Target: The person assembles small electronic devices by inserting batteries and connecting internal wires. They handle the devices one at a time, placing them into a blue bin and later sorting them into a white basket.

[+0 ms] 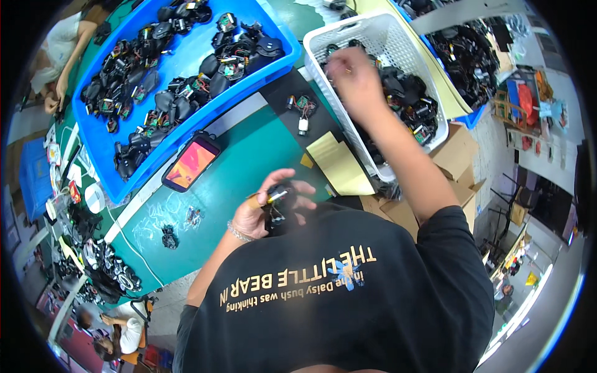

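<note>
Near my chest, my left hand [250, 217] curls its fingers round a small black electronic assembly [277, 204] with a yellow-and-silver part and thin wires. My right hand [357, 81] reaches over the far part of a white perforated basket [440, 93]. Its fingers are bent and blurred, so whether anything is between them does not show. Black assemblies [407, 93] with circuit boards and wires fill much of the basket. One loose assembly [302, 110] with a white cylindrical part lies on a black mat left of the basket.
A large blue tray [79, 133] of similar assemblies stands at the far left. Before it on the green table [249, 146] rests a phone [191, 163] with a lit screen. Yellow paper [341, 165] and cardboard [457, 149] lie by the basket. Other people sit at left.
</note>
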`<act>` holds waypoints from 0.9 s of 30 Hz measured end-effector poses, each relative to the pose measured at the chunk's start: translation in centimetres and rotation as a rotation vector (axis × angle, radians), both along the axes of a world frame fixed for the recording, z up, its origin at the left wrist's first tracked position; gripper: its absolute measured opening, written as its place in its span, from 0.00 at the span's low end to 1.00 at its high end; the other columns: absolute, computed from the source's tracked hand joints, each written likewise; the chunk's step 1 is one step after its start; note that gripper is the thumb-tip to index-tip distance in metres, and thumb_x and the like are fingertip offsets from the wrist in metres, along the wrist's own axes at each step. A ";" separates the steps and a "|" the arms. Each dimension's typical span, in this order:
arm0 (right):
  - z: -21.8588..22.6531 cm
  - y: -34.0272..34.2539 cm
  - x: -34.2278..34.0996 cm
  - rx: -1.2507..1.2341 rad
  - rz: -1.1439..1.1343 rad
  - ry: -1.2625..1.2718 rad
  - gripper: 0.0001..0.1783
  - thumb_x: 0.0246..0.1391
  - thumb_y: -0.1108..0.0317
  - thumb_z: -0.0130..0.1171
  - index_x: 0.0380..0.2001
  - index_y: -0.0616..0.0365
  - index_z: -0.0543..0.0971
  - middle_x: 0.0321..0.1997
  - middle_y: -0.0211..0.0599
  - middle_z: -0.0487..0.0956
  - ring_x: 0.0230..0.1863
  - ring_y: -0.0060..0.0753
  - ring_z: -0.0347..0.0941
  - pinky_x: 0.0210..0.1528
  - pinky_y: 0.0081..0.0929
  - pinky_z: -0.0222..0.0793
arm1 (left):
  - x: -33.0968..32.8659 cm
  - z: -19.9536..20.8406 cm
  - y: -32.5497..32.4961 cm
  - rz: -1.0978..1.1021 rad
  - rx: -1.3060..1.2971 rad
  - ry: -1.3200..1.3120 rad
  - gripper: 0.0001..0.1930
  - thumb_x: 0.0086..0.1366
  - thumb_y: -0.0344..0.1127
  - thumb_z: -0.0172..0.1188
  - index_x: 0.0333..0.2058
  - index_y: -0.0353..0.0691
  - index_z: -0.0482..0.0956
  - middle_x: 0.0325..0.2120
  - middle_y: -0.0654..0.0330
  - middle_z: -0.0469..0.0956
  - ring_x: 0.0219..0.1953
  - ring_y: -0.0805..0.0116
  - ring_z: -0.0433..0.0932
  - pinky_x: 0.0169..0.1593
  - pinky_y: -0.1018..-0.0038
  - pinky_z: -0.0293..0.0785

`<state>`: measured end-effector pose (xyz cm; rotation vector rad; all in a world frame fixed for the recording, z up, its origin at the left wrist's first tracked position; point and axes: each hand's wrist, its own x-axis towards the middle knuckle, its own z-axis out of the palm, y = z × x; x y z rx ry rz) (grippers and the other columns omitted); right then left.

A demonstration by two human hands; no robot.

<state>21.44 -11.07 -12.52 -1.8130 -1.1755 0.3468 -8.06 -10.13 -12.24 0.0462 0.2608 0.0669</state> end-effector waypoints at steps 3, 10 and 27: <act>-4.7 -0.2 6.4 -0.152 -0.169 0.096 0.22 0.47 0.66 0.63 0.44 0.60 0.69 0.37 0.43 0.71 0.37 0.38 0.69 0.45 0.32 0.67 | -0.5 0.1 -0.8 0.011 -0.078 0.090 0.36 0.56 0.49 0.64 0.59 0.46 0.58 0.54 0.39 0.62 0.53 0.42 0.69 0.46 0.55 0.76; -3.5 1.7 2.5 -0.055 -0.088 -0.244 0.27 0.43 0.68 0.64 0.46 0.66 0.67 0.45 0.51 0.71 0.50 0.49 0.68 0.54 0.37 0.63 | -2.3 -1.6 0.6 0.039 0.007 0.324 0.28 0.62 0.46 0.57 0.57 0.47 0.60 0.51 0.42 0.66 0.45 0.49 0.75 0.41 0.60 0.78; -7.4 -3.1 7.6 -0.427 0.173 -0.420 0.26 0.38 0.58 0.69 0.41 0.55 0.73 0.36 0.36 0.76 0.41 0.42 0.72 0.42 0.38 0.69 | -3.3 -4.9 1.3 0.221 -0.089 0.579 0.19 0.65 0.43 0.52 0.53 0.46 0.65 0.44 0.46 0.71 0.35 0.57 0.74 0.36 0.66 0.75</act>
